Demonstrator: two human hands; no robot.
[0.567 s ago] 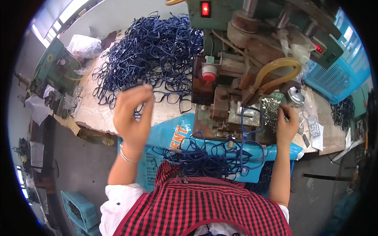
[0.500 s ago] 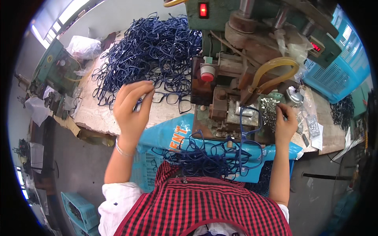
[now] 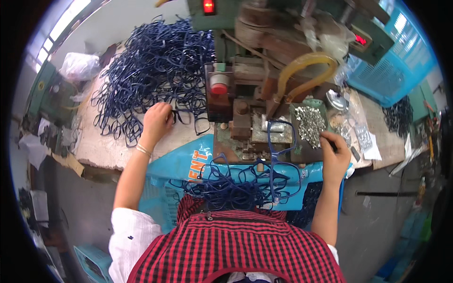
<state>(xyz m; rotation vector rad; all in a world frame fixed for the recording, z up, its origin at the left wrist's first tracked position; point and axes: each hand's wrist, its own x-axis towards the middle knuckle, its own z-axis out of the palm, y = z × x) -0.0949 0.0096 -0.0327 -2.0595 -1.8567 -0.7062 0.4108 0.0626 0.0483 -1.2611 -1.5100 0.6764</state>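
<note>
My left hand [image 3: 158, 125] is at the near edge of a large heap of dark blue eyeglass frames [image 3: 155, 70]. Its fingers are closed on one eyeglass frame [image 3: 183, 117] lying on the worktable. My right hand [image 3: 336, 153] has thumb and fingertips drawn together beside a pile of small silvery metal parts [image 3: 309, 125]; what they hold, if anything, is too small to make out. Between my hands, a blue eyeglass frame [image 3: 299, 170] sits at the press's metal fixture [image 3: 272, 126], touched by neither hand. More frames [image 3: 231, 188] lie tangled in front of my apron.
The green press [image 3: 245, 23] stands ahead, with a red button [image 3: 219, 85] and a yellow hose [image 3: 306, 61]. A blue plastic sheet [image 3: 177, 160] covers the table's front edge. A blue crate [image 3: 396, 70] stands at the far right, a white plastic bag [image 3: 79, 66] at the back left.
My left hand has come down from above the table and closed on an eyeglass frame. My right hand stays beside the metal parts. The whole view has shifted, so the scene sits further left.
</note>
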